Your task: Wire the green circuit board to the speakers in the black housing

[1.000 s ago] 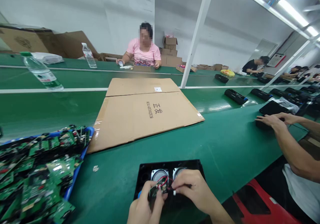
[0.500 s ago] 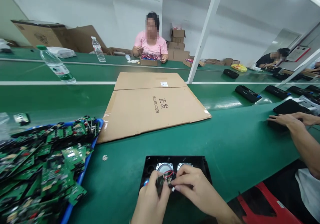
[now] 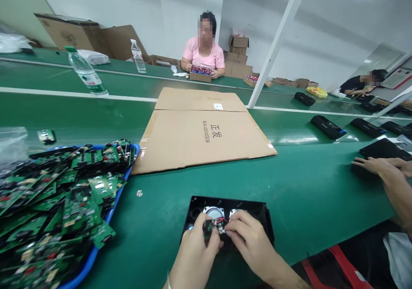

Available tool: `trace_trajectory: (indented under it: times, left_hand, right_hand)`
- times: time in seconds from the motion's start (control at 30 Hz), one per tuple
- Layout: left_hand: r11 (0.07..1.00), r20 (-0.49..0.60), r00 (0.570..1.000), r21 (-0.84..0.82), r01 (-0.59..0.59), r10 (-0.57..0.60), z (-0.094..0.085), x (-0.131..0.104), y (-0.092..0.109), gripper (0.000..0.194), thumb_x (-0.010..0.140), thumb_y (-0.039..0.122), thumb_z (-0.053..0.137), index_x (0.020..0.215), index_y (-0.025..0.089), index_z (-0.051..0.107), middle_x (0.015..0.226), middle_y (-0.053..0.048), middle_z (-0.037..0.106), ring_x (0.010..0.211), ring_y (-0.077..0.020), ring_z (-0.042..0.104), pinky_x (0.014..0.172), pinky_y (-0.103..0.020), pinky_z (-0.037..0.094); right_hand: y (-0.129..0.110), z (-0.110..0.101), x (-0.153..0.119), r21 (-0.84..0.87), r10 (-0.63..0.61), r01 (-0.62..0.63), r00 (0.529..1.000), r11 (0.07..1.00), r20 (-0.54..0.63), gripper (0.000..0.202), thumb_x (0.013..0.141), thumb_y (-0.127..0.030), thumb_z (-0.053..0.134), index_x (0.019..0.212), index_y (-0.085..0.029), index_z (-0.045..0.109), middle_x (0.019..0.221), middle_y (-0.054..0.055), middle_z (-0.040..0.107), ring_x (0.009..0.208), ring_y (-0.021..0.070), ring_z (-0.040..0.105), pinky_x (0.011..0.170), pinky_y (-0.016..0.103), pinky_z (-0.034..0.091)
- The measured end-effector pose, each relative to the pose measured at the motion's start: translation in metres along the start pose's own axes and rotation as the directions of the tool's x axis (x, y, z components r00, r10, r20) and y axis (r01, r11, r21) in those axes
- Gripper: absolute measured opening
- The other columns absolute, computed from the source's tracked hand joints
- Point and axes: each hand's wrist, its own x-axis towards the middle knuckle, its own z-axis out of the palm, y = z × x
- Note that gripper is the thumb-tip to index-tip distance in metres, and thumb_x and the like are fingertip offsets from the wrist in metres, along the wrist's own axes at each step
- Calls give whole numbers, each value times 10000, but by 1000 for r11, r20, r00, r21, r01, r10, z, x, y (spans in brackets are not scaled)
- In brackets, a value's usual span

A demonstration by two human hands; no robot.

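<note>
There were 2 water bottles, 1 flattened cardboard sheet, 1 blue tray of circuit boards, 2 round speakers in 1 black housing.

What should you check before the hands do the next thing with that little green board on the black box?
1. Left hand has a grip on the small circuit board: ok, fingers pinch it.
2. Right hand is at the red wires: ok, fingertips touch them beside the board.
3. Black speaker housing lies flat on the green belt: ok.
4. Both round speakers sit in the housing: ok, two silver cones show.
5. Wire plug fully seated: cannot tell, fingers hide it.
6. Co-worker's hands stay apart from the housing: ok, they rest far to the right.
</note>
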Motion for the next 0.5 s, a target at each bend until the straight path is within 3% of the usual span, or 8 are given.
trace_trajectory:
  times: [0.13,0.3,0.5]
  left_hand:
    - [999,26,999,-17,44,-43,-3,-3,9,222,840,472,507,894,258,535,705,-11,746,682,-247,772,647,-340,637]
    - [995,54,995,-54,89,-86,-4,-2,21,348,784,539,501,938,230,548,764,-45,742,707,-253,766,658,-362,655]
    - [991,80,992,-89,102,-95,-5,1,26,321,762,498,512,940,232,527,752,-25,699,693,-251,771,642,-338,635]
  right_hand:
    - [-4,-5,3,-24,24,-22,997,999,72,216,1079,-177,421,987,-192,616,951,31,614,843,95,596,743,197,484]
    - [0,0,2,-87,-107,105,994,991,-13,285,1102,-233,426,940,-145,645,901,36,607,787,90,577,697,191,468]
    - [4,4,2,-113,-112,110,994,987,-7,242,1084,-190,438,959,-169,645,882,29,620,767,99,592,694,202,483]
